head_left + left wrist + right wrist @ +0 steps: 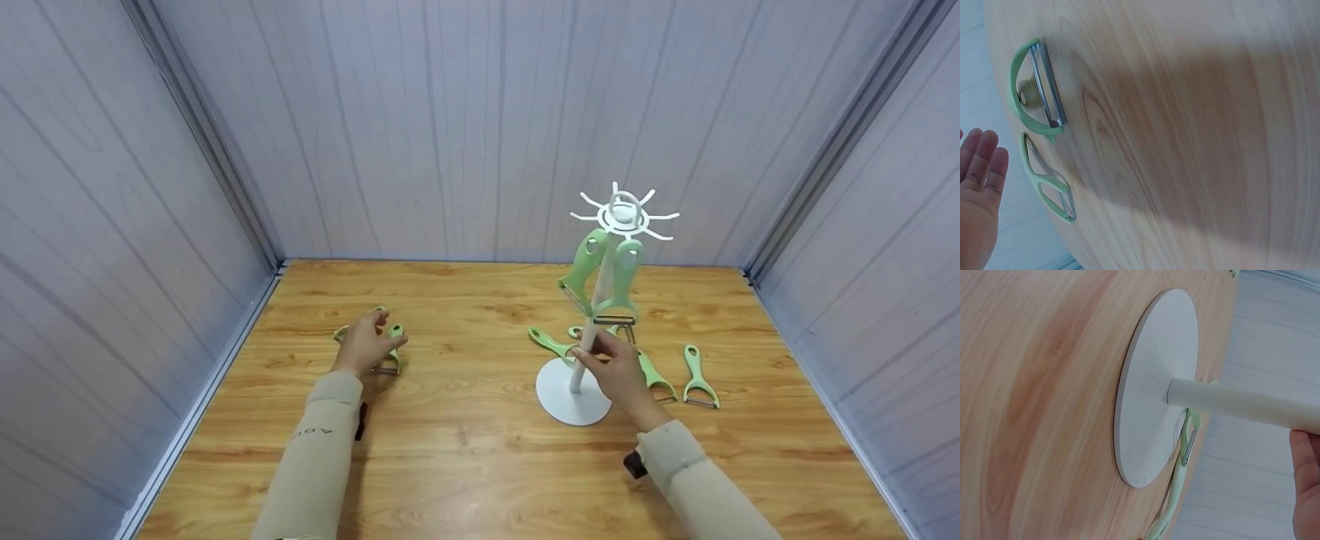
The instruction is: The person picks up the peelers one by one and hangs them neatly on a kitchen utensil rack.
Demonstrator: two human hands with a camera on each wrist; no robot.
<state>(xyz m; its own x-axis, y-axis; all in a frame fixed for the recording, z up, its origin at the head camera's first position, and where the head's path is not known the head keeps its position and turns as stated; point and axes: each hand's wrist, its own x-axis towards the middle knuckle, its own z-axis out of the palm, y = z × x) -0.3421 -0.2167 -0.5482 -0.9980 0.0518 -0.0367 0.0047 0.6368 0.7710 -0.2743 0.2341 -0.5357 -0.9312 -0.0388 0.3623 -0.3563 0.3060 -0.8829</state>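
My right hand grips the pole of a white stand with a round base and a ring of hooks on top. Two green vegetable peelers hang from the front hooks, one on the left and one on the right, blades down. In the right wrist view, my fingertips meet the pole. On the left, my left hand hovers with relaxed fingers over two peelers, one upright-handled and one partly hidden; the left wrist view shows both below its straight fingers.
Around the stand's base lie several more green peelers, among them one behind it, one right of my hand and one farther right. Pale panel walls enclose the wooden table at the back and sides.
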